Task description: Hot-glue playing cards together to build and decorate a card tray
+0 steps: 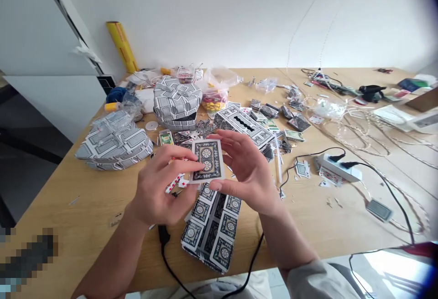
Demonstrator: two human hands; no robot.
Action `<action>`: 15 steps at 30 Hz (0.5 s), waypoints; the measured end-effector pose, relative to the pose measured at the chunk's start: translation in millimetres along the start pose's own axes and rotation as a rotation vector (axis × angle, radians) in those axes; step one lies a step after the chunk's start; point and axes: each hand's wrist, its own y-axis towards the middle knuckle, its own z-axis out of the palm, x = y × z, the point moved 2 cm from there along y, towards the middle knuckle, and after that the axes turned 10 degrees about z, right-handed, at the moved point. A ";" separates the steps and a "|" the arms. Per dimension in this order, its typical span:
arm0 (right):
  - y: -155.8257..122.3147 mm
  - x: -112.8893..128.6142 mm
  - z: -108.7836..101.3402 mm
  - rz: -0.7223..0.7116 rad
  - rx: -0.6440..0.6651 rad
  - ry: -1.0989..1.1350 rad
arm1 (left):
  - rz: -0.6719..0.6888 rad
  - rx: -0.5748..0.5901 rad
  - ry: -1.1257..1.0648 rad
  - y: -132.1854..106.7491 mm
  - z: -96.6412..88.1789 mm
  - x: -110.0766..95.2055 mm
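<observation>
A playing card (215, 171), patterned back facing me, is held up in front of me between both hands. The index and middle fingers of my left hand (159, 187) lie across its face, with the thumb below. My right hand (251, 175) grips its right side, thumb at the lower corner and fingers at the top edge. Beneath them on the table lies a long piece (191, 233) covered in folded cards, its near end toward me. Behind the hands sits a card-patterned box (224, 118) with a jagged dark slot. Loose red-suited cards (183, 183) show partly under the left hand.
Two card-covered forms, a rounded one (176, 100) and a flatter one (112, 146), stand at left. A yellow roll (121, 45) leans on the wall. Small card pieces (299, 123) litter the middle. A power strip (352, 174) and cables lie right; a black cable (255, 255) crosses the front edge.
</observation>
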 end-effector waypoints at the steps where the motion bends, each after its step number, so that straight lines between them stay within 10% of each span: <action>1: -0.6 0.0 0.8 -0.021 -0.002 0.004 | -0.022 0.065 -0.015 0.7 -1.1 -0.9; 15: -11.5 3.5 8.6 -0.081 0.035 -0.034 | -0.110 0.214 -0.129 -3.5 -12.6 6.8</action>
